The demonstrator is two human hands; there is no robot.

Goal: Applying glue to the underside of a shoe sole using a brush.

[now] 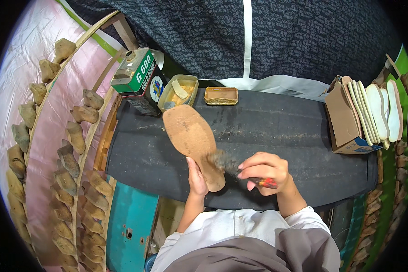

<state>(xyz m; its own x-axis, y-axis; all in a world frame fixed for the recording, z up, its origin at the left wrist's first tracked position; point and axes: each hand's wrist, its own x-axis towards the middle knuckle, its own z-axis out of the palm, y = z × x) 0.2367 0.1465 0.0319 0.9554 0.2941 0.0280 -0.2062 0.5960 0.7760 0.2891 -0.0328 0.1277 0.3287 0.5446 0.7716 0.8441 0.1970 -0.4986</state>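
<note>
1. Currently: L hand (196, 174) holds sole (194, 138) from below near heel end, fingers wrapped narrow on its edge; sole lies tilted over black table (281, 131), toe end pointing toward glue tub (179, 92).
2. R hand (264, 170) closed tight on brush (226, 162), red handle end sticking out past the palm; bristles touching sole at the heel/waist area.
3. Progress (judgement): brushing in hand. Sole face looks evenly tan and matt, so can't tell which part is already coated. Brush at heel end suggests that zone is being worked now.
4. Glue tub open, w/ pale spatula-like piece resting in it; small tray (221, 95) just beside, yellowish residue inside. Can (138, 75) upright behind tub, near table's far L corner.
5. Left (judgement): box (349, 120) at R w/ stack of insoles (376, 113) standing on edge; these look untouched, so probably more pcs to go.
6. Rack (65, 149) of lasts along L side, well apart from hands, not involved.
</note>
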